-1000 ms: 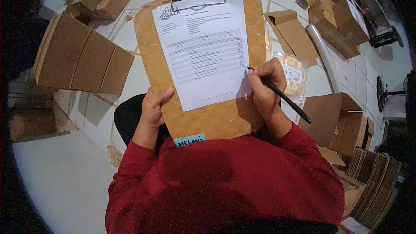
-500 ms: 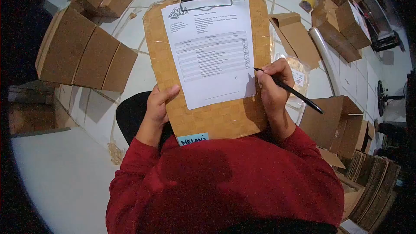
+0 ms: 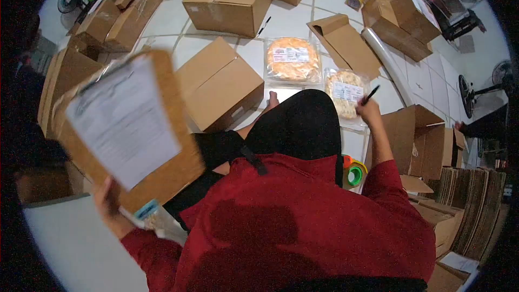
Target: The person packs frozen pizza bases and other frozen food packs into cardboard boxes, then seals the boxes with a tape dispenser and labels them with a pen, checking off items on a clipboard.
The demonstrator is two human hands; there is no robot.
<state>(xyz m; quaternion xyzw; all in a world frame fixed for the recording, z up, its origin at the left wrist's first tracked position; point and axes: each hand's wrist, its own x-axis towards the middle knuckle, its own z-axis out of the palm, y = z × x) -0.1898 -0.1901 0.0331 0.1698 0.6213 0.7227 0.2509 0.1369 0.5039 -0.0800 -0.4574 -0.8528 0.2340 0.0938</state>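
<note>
My left hand (image 3: 107,200) grips the lower left edge of a brown clipboard (image 3: 162,176), tilted and blurred off to my left. Printed paper (image 3: 124,121) lies clamped on it. A black pen (image 3: 371,94) sticks up from my right hand (image 3: 368,112), whose fingers are closed around it. That hand is right at the edge of a clear-wrapped pizza base (image 3: 344,84) with a white label. Beside it on the tiles lies another wrapped pizza base (image 3: 292,70), more orange, also labelled.
A closed carton (image 3: 221,84) stands before my knees, with a larger taped carton (image 3: 230,0) behind. Tape rolls (image 3: 354,176) sit by my right thigh. An open box (image 3: 411,140) and stacked flat cardboard (image 3: 467,216) are at right. A second pen (image 3: 264,25) lies on the floor.
The clipboard has swung from in front of me to the left, held by my left hand alone. My right hand has left the paper with the pen, moving right beside the wrapped pizza base.
</note>
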